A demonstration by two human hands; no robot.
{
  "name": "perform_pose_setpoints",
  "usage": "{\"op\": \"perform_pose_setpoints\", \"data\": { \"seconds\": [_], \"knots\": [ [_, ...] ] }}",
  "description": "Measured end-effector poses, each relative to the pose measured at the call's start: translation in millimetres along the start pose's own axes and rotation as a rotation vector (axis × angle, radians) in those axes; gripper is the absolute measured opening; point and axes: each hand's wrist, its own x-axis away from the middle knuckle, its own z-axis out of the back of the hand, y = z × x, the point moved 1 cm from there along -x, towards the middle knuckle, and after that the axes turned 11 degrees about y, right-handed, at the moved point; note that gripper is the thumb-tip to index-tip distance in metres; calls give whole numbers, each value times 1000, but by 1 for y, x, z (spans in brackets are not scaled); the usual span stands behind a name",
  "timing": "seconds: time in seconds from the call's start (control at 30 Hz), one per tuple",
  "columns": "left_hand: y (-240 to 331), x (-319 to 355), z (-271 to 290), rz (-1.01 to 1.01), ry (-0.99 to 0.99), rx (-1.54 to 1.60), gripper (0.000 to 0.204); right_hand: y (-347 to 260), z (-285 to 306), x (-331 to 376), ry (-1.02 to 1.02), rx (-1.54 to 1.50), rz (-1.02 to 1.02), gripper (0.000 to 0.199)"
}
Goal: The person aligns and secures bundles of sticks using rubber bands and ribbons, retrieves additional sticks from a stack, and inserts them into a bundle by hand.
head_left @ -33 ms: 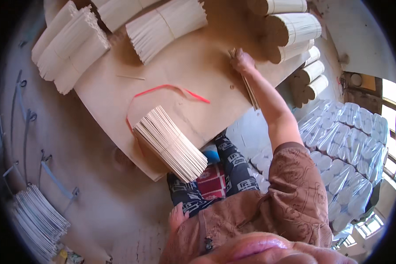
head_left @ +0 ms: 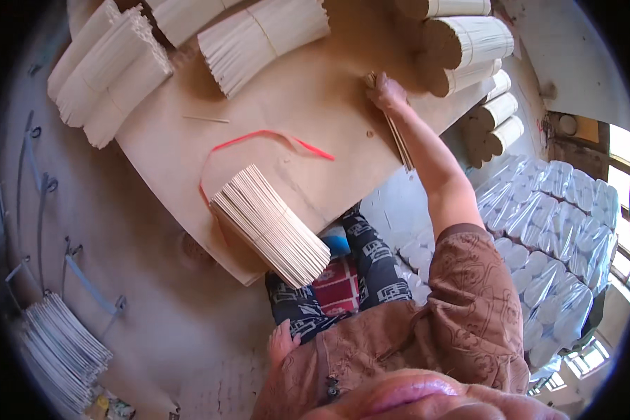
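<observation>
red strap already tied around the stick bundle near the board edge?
No, the red strap lies loose on the board, curving beside the stick bundle, not around it.

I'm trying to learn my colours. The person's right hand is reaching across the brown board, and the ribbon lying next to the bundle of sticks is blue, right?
Not quite. The ribbon is red, not blue, as the head view shows. The rest holds: the right hand reaches across the brown board, and the ribbon lies beside the bundle of sticks.
</observation>
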Motion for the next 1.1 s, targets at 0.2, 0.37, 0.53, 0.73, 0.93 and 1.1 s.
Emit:
{"op": "perform_pose_setpoints", "data": {
  "seconds": [0.2,0.37,0.53,0.73,0.93,1.1],
  "knots": [
    [-16,-2,5,51,-70,-138,56,3,15,40,206,33,33,62],
    [-40,1,8,111,-141,-80,32,25,39,195,78,-353,223,28],
    [-48,-4,14,-16,-52,21,10,23,34,415,-969,-119,242,52],
    [-71,-4,-2,-33,173,535,10,53,-8,496,-569,-232,359,21],
    [-76,4,55,408,-648,900,9,8,69,461,-1498,-772,-24,21],
    [-34,-14,73,681,-764,1005,13,13,31,490,-1711,-882,-392,15]
  ]
}}
